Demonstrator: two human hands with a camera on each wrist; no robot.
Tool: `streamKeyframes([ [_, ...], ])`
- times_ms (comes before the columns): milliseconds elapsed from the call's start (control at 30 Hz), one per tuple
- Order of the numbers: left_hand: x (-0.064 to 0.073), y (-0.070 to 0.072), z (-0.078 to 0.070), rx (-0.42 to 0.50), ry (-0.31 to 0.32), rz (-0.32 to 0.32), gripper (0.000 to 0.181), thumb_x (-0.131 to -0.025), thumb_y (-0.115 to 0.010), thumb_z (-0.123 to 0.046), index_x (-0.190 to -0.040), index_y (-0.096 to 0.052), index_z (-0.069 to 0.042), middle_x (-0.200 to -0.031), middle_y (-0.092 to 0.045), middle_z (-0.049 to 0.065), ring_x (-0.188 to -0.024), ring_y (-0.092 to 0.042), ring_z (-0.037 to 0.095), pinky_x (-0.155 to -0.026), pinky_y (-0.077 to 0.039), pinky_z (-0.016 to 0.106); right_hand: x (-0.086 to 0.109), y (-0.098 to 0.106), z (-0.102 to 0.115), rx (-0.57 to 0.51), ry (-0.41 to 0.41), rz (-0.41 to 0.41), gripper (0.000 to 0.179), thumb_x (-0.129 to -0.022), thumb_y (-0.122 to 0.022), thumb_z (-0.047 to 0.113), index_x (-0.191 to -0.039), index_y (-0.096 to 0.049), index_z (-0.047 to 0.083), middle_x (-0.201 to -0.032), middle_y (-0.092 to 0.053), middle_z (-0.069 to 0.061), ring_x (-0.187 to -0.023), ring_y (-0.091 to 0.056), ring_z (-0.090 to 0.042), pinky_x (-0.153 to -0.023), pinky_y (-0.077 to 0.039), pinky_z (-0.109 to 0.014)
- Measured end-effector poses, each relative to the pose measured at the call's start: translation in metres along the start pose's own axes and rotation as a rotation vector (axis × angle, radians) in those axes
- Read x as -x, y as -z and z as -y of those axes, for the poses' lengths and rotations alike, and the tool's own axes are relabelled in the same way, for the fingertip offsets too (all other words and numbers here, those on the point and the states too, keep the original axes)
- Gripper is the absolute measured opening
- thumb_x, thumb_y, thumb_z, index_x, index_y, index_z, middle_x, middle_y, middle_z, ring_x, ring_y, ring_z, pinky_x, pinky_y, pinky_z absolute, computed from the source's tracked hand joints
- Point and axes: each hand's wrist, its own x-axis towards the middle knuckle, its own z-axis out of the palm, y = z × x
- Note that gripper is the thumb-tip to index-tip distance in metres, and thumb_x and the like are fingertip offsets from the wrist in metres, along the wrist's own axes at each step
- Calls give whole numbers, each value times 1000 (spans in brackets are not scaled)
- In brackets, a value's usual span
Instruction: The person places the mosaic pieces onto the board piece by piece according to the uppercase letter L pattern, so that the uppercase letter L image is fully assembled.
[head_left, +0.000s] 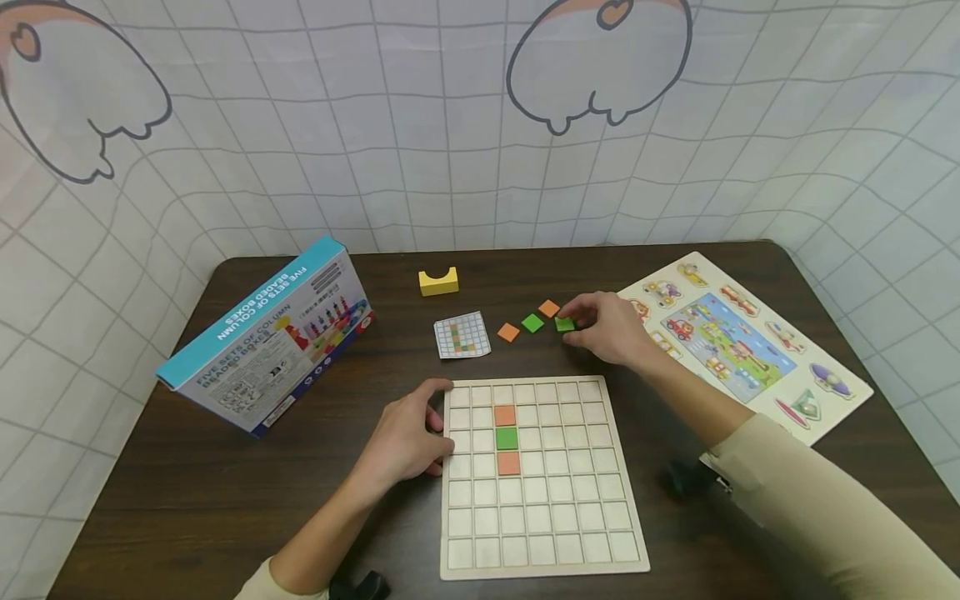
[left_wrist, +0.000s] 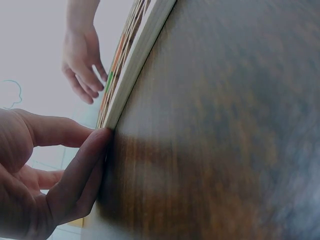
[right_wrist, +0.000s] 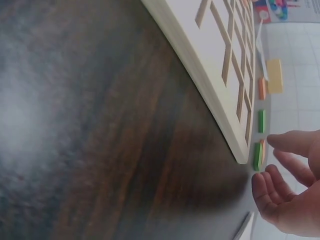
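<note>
A pale wooden grid board (head_left: 558, 504) lies on the table. An orange tile (head_left: 505, 415), a green tile (head_left: 506, 438) and another orange tile (head_left: 509, 463) form a column in its squares. My left hand (head_left: 405, 433) rests at the board's left edge, thumb and fingertips touching its side. Beyond the board's far right corner, my right hand (head_left: 606, 327) has thumb and fingers spaced around a loose green tile (right_wrist: 257, 156). Beside it lie an orange tile (head_left: 549, 308), a green tile (head_left: 532, 323) and another orange tile (head_left: 508, 332).
A small pattern card (head_left: 472, 336) lies behind the board, with a yellow notched block (head_left: 438, 282) farther back. At the left stands a blue and white box (head_left: 277, 342). A picture puzzle board (head_left: 750, 342) lies at the right, under the right forearm.
</note>
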Motion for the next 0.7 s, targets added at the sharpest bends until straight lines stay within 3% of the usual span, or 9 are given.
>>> streamKeyframes([
  [267, 0, 1, 0, 3, 2, 2, 79, -77, -76, 11, -148, -52, -15, -94, -57, 14, -54, -65, 19, -47, -62, 34, -9, 1, -3, 21, -18, 7, 29, -89, -80, 13, -119, -76, 12, -119, -70, -15, -110, -65, -32, -93, -54, -49],
  [700, 0, 1, -1, 7, 4, 1, 79, -76, -76, 12, -147, -53, -15, -95, -57, 14, -54, -65, 20, -47, -62, 35, -16, 0, -3, 27, -1, 37, 31, -89, -80, 12, -119, -75, 7, -120, -71, -16, -107, -66, -33, -88, -55, -47],
])
